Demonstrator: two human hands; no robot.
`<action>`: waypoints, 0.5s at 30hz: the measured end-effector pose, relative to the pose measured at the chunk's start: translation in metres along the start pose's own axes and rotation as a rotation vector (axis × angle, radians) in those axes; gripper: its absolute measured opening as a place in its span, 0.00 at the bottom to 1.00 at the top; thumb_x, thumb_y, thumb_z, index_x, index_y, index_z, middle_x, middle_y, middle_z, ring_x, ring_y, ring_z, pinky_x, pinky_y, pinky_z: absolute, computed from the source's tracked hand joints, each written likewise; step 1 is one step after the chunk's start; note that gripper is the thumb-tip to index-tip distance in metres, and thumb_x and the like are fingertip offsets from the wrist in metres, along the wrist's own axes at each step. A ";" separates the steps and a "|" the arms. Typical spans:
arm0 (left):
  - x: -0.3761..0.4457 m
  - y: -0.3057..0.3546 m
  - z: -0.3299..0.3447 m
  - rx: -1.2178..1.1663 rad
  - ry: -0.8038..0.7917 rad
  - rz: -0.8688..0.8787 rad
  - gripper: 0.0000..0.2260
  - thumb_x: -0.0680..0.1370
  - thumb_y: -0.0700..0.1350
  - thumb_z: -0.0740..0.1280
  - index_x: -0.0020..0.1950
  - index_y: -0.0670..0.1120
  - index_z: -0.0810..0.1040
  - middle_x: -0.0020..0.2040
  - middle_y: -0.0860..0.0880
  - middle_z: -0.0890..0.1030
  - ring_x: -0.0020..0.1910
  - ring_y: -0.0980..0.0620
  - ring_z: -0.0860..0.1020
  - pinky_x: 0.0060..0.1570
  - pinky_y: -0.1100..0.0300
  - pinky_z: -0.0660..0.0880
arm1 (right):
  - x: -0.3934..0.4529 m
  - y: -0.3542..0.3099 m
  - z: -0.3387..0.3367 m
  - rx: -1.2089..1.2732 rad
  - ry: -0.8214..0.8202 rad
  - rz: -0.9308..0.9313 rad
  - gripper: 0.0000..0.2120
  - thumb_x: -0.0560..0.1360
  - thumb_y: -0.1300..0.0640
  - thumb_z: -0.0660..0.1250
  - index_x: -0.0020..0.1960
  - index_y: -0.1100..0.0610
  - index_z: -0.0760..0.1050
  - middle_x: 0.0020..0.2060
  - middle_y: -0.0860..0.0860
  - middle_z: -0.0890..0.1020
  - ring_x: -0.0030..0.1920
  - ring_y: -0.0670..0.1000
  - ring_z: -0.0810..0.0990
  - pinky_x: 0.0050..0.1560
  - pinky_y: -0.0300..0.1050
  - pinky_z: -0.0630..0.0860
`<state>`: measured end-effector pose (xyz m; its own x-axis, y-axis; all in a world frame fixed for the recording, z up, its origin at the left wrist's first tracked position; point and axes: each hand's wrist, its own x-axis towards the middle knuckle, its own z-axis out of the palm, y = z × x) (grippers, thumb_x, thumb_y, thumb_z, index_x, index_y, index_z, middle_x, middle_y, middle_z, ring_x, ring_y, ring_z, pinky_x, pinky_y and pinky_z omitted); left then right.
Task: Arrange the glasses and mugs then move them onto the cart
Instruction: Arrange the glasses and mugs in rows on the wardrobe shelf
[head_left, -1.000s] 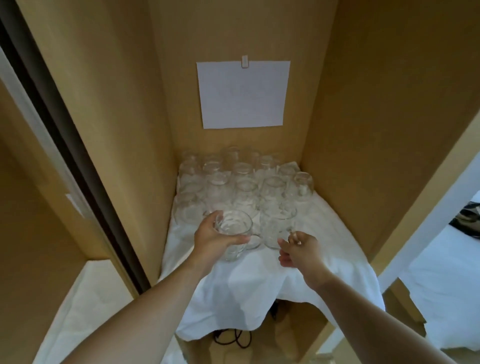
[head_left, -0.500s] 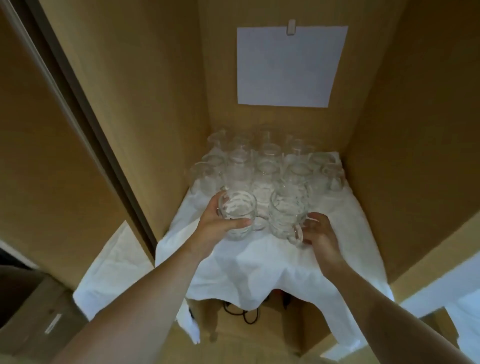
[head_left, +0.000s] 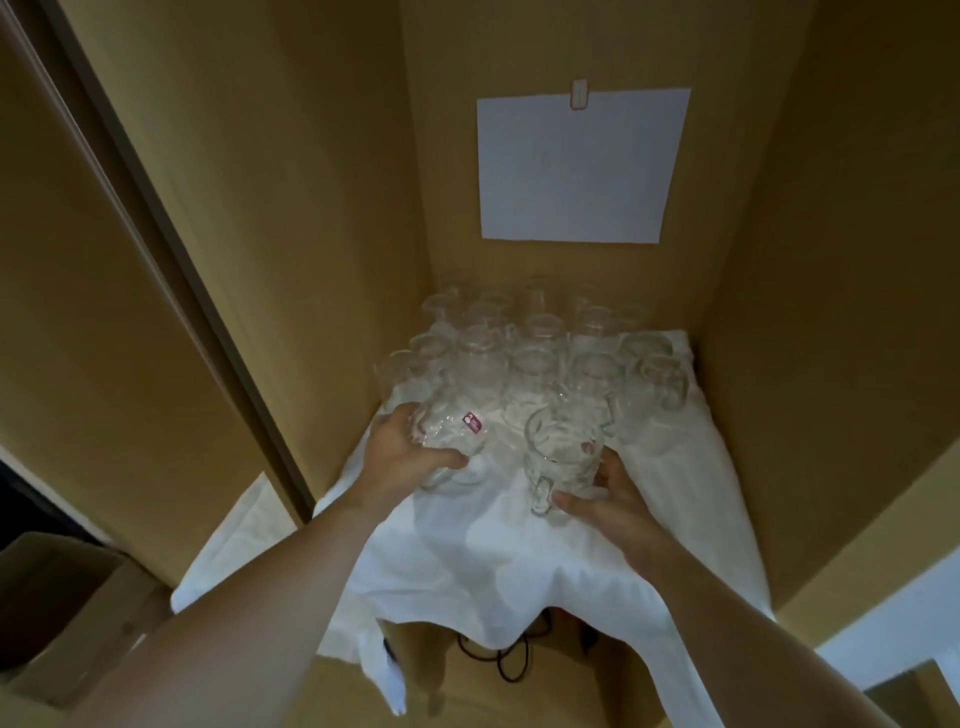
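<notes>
My left hand (head_left: 410, 457) is wrapped around a clear glass mug (head_left: 449, 441) with a small red sticker (head_left: 472, 422) on its side, thumb curled across the near wall. My right hand (head_left: 605, 501) cups a second glass mug (head_left: 563, 457) from the near right side, fingers curved against its wall, its handle (head_left: 540, 496) just left of my fingertips. Both mugs are at the near edge of the cluster of glasses (head_left: 535, 353), over the white cloth (head_left: 519, 561) that covers the shelf; I cannot tell whether their bases are touching it.

These will be rigid, smooth and breakable, and I judge each one fairly heavy for its size. Glass on glass will chip, so the two should be kept apart and clear of the cluster behind. The handle looks like the surest hold; a palm round the body works but may slip. The loose cloth could drag and tip its neighbours.
</notes>
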<state>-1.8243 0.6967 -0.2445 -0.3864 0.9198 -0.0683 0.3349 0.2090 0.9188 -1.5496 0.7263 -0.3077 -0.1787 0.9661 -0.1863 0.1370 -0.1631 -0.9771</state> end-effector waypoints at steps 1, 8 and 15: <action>0.002 0.005 -0.004 0.111 -0.014 0.030 0.39 0.46 0.57 0.82 0.57 0.55 0.79 0.55 0.51 0.83 0.56 0.51 0.82 0.57 0.51 0.79 | 0.000 0.001 0.000 0.012 -0.002 0.001 0.44 0.66 0.59 0.82 0.75 0.46 0.63 0.64 0.46 0.76 0.62 0.45 0.77 0.59 0.42 0.77; 0.005 0.025 -0.002 0.422 0.026 0.164 0.40 0.58 0.55 0.85 0.65 0.49 0.73 0.56 0.52 0.80 0.57 0.49 0.79 0.53 0.55 0.75 | 0.001 0.005 -0.002 0.046 -0.022 -0.005 0.46 0.64 0.55 0.84 0.74 0.44 0.63 0.66 0.45 0.76 0.65 0.46 0.77 0.63 0.46 0.76; 0.018 0.027 0.013 0.650 -0.078 0.248 0.42 0.59 0.58 0.83 0.71 0.56 0.74 0.68 0.50 0.72 0.64 0.46 0.75 0.62 0.49 0.75 | -0.003 0.001 -0.002 0.005 -0.014 -0.005 0.42 0.60 0.52 0.85 0.71 0.45 0.71 0.63 0.42 0.79 0.64 0.44 0.77 0.63 0.44 0.76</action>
<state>-1.8107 0.7230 -0.2265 -0.1768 0.9822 0.0633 0.8610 0.1232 0.4934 -1.5474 0.7238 -0.3078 -0.1931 0.9641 -0.1825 0.1311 -0.1590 -0.9785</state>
